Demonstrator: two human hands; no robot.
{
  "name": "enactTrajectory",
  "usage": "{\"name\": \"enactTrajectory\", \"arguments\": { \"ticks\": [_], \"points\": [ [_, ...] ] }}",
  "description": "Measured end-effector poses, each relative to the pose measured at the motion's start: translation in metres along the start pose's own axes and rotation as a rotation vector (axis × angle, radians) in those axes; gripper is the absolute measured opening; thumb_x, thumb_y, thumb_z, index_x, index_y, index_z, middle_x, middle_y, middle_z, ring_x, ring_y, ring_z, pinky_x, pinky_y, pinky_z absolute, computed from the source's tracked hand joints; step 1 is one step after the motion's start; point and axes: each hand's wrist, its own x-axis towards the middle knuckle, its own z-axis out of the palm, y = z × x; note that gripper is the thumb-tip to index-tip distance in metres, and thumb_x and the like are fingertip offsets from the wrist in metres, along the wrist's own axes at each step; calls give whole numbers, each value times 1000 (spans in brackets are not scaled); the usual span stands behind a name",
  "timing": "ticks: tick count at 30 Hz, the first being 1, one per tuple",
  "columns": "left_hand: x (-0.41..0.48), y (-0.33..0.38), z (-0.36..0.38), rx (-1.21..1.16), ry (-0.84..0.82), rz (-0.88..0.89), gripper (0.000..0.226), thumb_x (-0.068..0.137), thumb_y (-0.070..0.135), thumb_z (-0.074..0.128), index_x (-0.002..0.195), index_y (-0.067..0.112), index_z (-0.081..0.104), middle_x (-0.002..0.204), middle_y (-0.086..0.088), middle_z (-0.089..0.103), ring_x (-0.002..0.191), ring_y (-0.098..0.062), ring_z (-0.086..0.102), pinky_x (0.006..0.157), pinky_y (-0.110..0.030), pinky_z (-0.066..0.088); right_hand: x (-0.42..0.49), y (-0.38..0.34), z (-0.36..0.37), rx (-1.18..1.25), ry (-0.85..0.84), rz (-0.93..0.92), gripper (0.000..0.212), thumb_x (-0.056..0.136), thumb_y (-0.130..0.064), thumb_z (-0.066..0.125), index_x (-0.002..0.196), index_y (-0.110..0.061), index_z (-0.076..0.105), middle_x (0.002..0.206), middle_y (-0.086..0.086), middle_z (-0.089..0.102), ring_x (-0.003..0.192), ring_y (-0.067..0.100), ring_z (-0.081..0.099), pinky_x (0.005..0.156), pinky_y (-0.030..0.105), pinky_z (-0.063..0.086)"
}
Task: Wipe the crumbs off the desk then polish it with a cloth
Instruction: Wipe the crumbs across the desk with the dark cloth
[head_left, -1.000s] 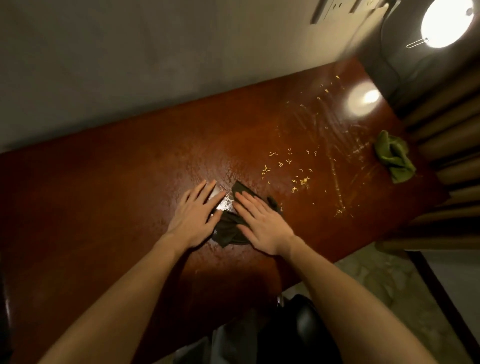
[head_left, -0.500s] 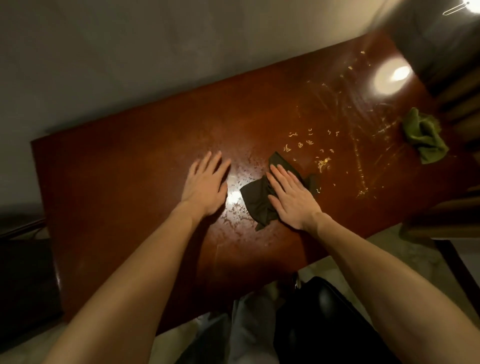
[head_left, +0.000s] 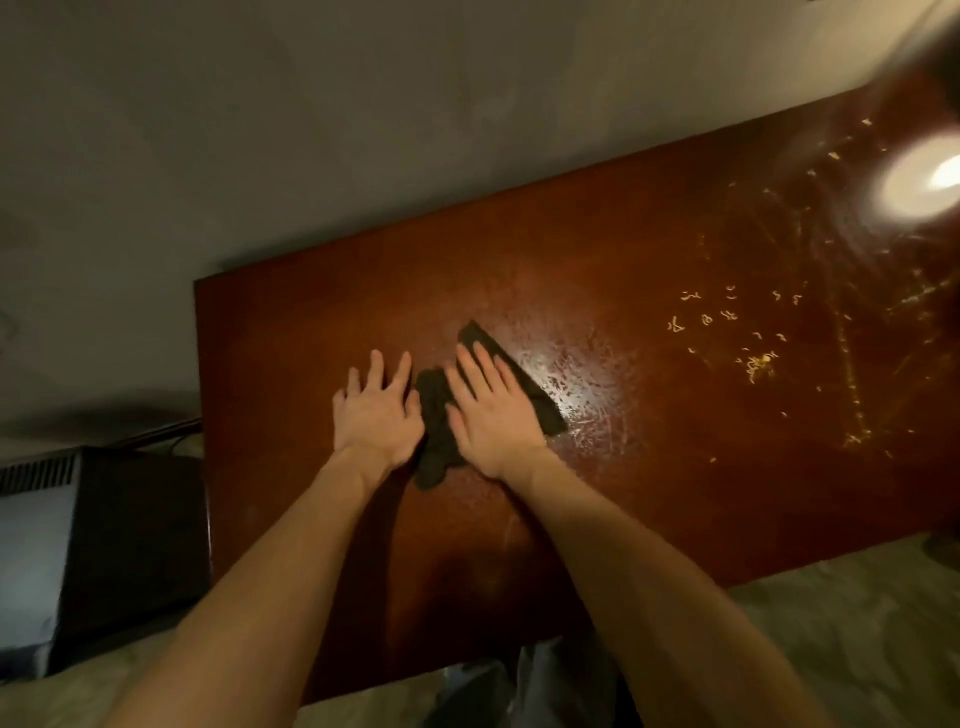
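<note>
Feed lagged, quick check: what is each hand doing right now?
Left hand: open, flat on the desk.
Right hand: open, straight fingers pressing the dark cloth.

Dim, warm-toned light. A hard white glare spot (head_left: 919, 179) burns on the polished desk (head_left: 623, 249) at far right, with a softer speckled sheen (head_left: 571, 374) near the middle. The forearms (head_left: 291, 561) throw dark shadows onto the wood. The upper right corner is smeared with blur; wide-angle distortion skews the desk's edges.
</note>
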Motion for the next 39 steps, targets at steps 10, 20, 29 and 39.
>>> {"name": "enactTrajectory", "arguments": {
  "ticks": [10, 20, 29, 39],
  "points": [
    [3, -12, -10, 75, -42, 64, 68, 104, 60, 24, 164, 42, -3, 174, -4, -2, 159, -37, 12, 123, -51, 30, 5, 119, -40, -9, 89, 255, 64, 111, -46, 15, 165, -13, 18, 174, 9, 8, 161, 24, 2, 131, 43, 2],
    [-4, -15, -17, 54, -113, 103, 77, 100, 70, 25, 163, 40, -7, 173, -6, -8, 158, -40, 7, 124, -53, 28, -140, -23, 40, -34, -15, 179, 64, 110, -41, 23, 165, -10, 11, 173, 15, 0, 160, 31, -7, 130, 51, 10],
    [1, -21, -30, -29, -266, 90, 77, 98, 79, 22, 162, 47, -5, 172, 2, -16, 159, -34, -1, 127, -52, 14, -121, -22, 44, -28, 27, 54, 64, 112, -47, 25, 164, -11, 23, 173, 10, 16, 161, 26, 9, 129, 46, 17],
    [-52, 48, 19, 27, 46, 541, 69, 105, 56, 35, 166, 35, 10, 175, -1, 6, 160, -24, 9, 128, -47, 7, -187, 70, 26, 103, 243, 536, 57, 112, -41, 33, 161, -13, 34, 169, 7, 29, 158, 23, 21, 128, 43, 25]
  ]
}}
